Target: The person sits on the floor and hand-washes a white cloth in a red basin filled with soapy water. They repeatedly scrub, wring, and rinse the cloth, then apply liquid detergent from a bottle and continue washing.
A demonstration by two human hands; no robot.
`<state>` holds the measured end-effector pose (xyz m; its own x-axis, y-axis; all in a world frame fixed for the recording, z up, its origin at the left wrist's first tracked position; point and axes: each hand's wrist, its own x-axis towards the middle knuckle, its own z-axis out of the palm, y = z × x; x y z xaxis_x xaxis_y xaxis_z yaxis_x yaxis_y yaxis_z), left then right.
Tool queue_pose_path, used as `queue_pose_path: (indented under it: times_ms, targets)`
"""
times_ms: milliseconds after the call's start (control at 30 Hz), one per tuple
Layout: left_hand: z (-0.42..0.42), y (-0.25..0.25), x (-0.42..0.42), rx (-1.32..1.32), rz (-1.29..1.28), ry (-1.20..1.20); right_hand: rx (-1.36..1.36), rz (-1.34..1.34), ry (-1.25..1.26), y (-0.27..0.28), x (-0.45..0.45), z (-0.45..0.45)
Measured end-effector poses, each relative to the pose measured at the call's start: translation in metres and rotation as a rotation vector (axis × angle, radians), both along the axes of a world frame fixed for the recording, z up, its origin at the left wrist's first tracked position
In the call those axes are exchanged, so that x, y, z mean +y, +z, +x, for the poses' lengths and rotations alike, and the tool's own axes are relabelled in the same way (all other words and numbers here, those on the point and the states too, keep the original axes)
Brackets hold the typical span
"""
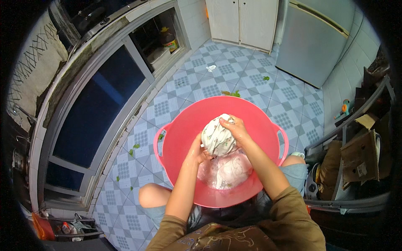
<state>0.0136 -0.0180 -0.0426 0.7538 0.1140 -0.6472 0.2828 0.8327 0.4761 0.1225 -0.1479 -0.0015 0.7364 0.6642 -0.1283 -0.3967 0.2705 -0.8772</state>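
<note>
A bunched white cloth with a small print (217, 138) is held up inside a large pink plastic tub (182, 125). My left hand (198, 150) supports it from the left and below, while my right hand (235, 128) grips its upper right side with the thumb on top. Beneath, a pale wet cloth (232, 172) lies in shallow, bubbly water at the near side of the tub. Both hands look wet. The underside of the bundle and some fingertips are hidden.
The tub stands between my knees on a patterned tile floor (160, 108) with scattered green leaves (235, 93) and a crumpled white scrap (211, 68). Low cabinet doors (103, 103) line the left. A refrigerator (311, 44) stands ahead right; a rack with a cardboard box (359, 157) is at right.
</note>
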Motion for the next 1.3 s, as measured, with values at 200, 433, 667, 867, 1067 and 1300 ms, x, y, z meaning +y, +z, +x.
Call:
queue_pose_path:
  times_ms: [200, 433, 667, 867, 1067, 1300]
  targets:
    - [0.0, 0.025, -0.011, -0.276, -0.267, -0.048, -0.027, 0.057, 0.014, 0.008, 0.004, -0.024]
    - [0.004, 0.009, -0.015, -0.242, 0.406, 0.365, 0.579, 0.212, 0.018, -0.025, 0.021, -0.032]
    - [-0.002, 0.022, -0.029, -0.299, 1.134, 0.195, 0.842, 0.16, 0.278, -0.052, 0.019, -0.042]
    - [-0.004, 0.013, -0.026, -0.359, 1.028, 0.233, 0.774, 0.179, 0.468, -0.052, 0.013, -0.035]
    - [-0.003, 0.001, -0.017, -0.439, 0.616, 0.343, 0.688, 0.185, 0.316, -0.057, 0.015, -0.03]
    - [-0.004, 0.013, -0.013, -0.51, 0.285, 0.441, 0.752, 0.276, 0.432, -0.029, 0.005, -0.035]
